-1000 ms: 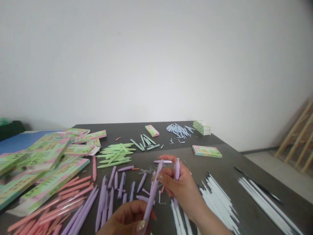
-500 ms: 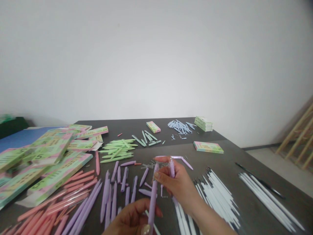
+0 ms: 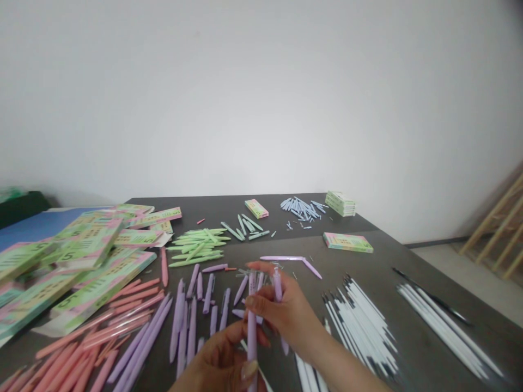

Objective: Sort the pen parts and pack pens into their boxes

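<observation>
In the head view, a purple pen (image 3: 252,343) stands nearly upright between my hands. My left hand (image 3: 216,359) is closed around its lower part, the thumb lying across the barrel. Higher up, my right hand (image 3: 296,313) pinches the same pen with thumb and forefinger. A second purple pen piece (image 3: 278,287) sticks up between the right hand's other fingers, its lower end showing below them. Purple pen parts (image 3: 191,332) lie on the dark table to the left of my hands. Several white refills (image 3: 306,375) are partly hidden under my right wrist.
White refills (image 3: 362,326) with dark tips lie to the right, with another bundle (image 3: 443,329) beyond. Pink barrels (image 3: 77,354) and printed pen boxes (image 3: 90,245) cover the left. Green pens (image 3: 200,245), blue pen parts (image 3: 300,208) and stacked boxes (image 3: 340,203) sit farther back.
My right hand and the upper end of the pen have shifted slightly left and down. The pen stands more upright. Both hands keep their hold.
</observation>
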Tool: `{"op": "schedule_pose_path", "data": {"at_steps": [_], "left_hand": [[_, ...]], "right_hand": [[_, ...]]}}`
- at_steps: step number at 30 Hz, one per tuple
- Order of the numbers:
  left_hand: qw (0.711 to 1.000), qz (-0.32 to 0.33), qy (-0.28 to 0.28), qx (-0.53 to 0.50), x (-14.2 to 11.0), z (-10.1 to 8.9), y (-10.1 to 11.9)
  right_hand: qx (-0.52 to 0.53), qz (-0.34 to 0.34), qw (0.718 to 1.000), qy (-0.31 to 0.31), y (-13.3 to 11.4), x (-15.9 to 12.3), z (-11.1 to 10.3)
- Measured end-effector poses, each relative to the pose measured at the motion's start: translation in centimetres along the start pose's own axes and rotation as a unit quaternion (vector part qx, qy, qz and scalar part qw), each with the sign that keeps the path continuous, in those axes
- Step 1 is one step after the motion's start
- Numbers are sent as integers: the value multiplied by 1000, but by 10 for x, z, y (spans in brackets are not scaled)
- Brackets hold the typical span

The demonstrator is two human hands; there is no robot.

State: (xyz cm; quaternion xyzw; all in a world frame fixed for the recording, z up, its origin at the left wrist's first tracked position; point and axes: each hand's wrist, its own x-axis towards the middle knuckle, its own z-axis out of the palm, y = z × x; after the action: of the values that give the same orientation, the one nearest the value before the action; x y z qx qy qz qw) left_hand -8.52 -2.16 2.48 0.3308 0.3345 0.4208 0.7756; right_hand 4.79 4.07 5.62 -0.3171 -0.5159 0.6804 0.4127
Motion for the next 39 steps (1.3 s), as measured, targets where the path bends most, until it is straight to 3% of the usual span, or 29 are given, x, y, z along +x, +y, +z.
{"op": "schedule_pose_path", "data": {"at_steps": [4,6,8,14,19,24,31,36,39], "left_hand": [[987,94,127,-26,2,-1,18],[970,150,187,-40,3,-6,24],[961,170,212,-45,3,-11,25],[954,209,211,-29,-1,-9,25],[941,281,183,-31,-12,-13,47],[933,321,162,13,-19,-24,61],[919,315,230,59,-19,-27,59],[905,295,307,13,-13,-29,55],[902,289,320,-3,-11,-29,55]], "right_hand": [[-116,-36,993,5,6,-1,0],[-161,-24,986,-46,10,-2,2],[-182,-4,978,-96,16,-3,4],[-137,63,983,-100,19,-5,12],[-54,166,977,-121,13,-6,7],[-76,197,973,-96,9,-5,-7],[-225,100,966,-82,1,-3,-11],[-402,-23,915,11,-2,-8,-5],[-440,-99,892,31,-1,-9,-4]]}}
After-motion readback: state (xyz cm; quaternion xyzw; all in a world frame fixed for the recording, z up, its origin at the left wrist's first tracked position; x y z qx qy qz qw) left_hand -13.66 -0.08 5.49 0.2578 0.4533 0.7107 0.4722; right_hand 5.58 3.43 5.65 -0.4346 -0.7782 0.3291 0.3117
